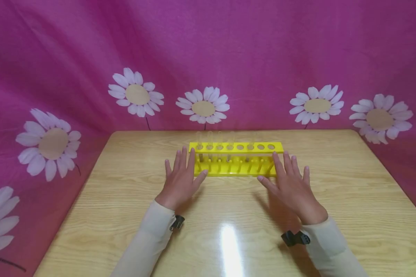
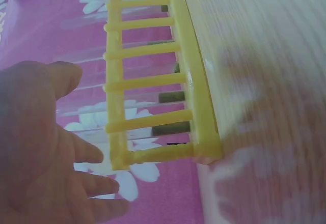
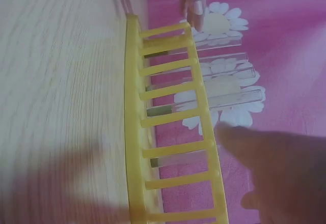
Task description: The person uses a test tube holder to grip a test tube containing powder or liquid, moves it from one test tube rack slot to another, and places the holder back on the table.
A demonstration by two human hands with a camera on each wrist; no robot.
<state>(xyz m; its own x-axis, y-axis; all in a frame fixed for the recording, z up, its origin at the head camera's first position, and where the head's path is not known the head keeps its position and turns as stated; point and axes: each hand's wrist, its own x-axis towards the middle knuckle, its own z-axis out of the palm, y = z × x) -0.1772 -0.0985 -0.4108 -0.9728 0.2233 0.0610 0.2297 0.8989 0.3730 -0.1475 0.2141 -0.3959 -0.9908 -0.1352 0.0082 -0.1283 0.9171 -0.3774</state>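
Observation:
A yellow test tube rack (image 1: 235,151) stands near the back of the table, a row of holes along its top bar and pegs on its base. Several clear test tubes (image 3: 235,98) stand in it, mostly toward the left end, with dark greenish contents (image 2: 170,128) at their bottoms. My left hand (image 1: 180,183) is at the rack's left end, fingers straight and spread. At the opposite end is my right hand (image 1: 294,189), also with straight, spread fingers, its index fingertip overlapping the rack's corner in the head view. Neither hand grips anything.
The rack is on a light wood-grain table (image 1: 124,200) with a bright glare spot near the front. Behind and left of it hangs a magenta cloth (image 1: 256,57) printed with white daisies. Dark straps (image 1: 292,238) sit at both wrists.

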